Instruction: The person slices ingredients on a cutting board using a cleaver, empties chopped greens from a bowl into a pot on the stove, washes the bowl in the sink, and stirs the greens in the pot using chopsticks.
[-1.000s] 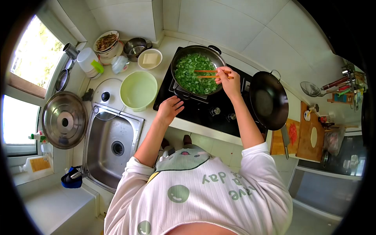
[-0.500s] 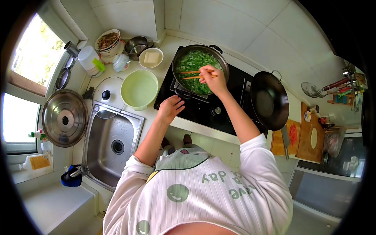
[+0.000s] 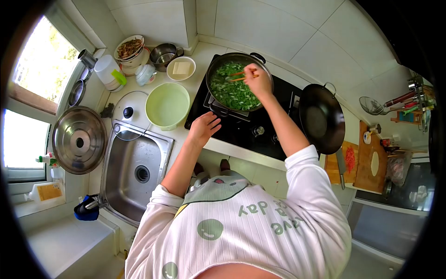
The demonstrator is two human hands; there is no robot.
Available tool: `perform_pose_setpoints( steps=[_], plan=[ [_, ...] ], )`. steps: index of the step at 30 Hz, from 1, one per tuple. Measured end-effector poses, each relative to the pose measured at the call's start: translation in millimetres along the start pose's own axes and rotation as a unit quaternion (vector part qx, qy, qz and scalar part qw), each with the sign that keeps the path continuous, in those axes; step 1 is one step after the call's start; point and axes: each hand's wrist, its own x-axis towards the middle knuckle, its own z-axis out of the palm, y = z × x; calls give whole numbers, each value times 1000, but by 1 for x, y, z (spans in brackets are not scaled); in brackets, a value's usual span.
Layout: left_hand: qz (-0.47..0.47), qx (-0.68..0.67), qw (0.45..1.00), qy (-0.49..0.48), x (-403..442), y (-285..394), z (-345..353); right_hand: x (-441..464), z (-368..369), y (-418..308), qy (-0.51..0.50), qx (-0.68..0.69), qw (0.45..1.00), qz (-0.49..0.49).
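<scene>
Chopped green vegetables (image 3: 232,93) fill a dark two-handled pot (image 3: 271,83) on the black stove (image 3: 241,128). Over the pot, my right hand (image 3: 258,81) is closed around a pair of wooden chopsticks (image 3: 238,79); their tips point left, down among the greens. My left hand (image 3: 204,128) holds nothing, its fingers apart, just below the pot's near handle (image 3: 218,110). It hovers by the stove's front left corner, close to a pale green basin (image 3: 167,106).
Left are a steel sink (image 3: 136,172), a glass lid (image 3: 128,112) and a bowl of white blocks (image 3: 181,68). A black wok (image 3: 322,118) sits on the stove's right. Beyond it, a knife (image 3: 341,167) lies on a cutting board (image 3: 355,156) with chopped red pieces.
My right hand has moved up and slightly right over the pot, taking the chopsticks with it. The left hand stays nearly in place. The whole view has shifted slightly.
</scene>
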Motion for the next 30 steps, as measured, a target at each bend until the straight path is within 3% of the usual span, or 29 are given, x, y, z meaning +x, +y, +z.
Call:
perform_pose_setpoints(
  steps=[1,3,5,7,9,13,16,21,23,24,27,28,30],
  plan=[
    [0,-3,1000,-1,2,-2,-2,3,-14,1,-3,-99,995,-18],
    [-10,-18,1000,15,7,-5,-5,-3,-25,-4,4,-91,995,-30],
    [-10,-20,1000,14,7,-5,-6,-20,-24,-13,-55,86,994,43],
    [-11,-20,1000,12,8,-4,-5,-36,-20,-10,-144,240,952,124],
    [-2,-8,1000,-6,6,-4,-6,-43,-37,-2,-144,174,969,104],
    [-2,-10,1000,-2,6,-4,-5,-22,-84,27,25,74,991,108],
    [-4,-18,1000,-2,5,-7,-5,-11,-73,51,105,60,988,94],
    [-3,-8,1000,5,1,-1,2,-19,-44,45,35,124,987,95],
    [-2,-12,1000,3,1,-1,-1,-11,-70,49,-51,175,970,163],
    [-2,-16,1000,-1,2,-2,-2,-6,-81,40,-26,136,973,187],
    [-2,-18,1000,-6,8,-7,-8,-2,-61,79,48,77,987,129],
    [-3,-18,1000,-7,8,-8,-7,-8,-46,65,41,103,990,89],
    [-7,-15,1000,3,9,-6,-7,-16,-42,42,-8,135,983,122]
  ],
)
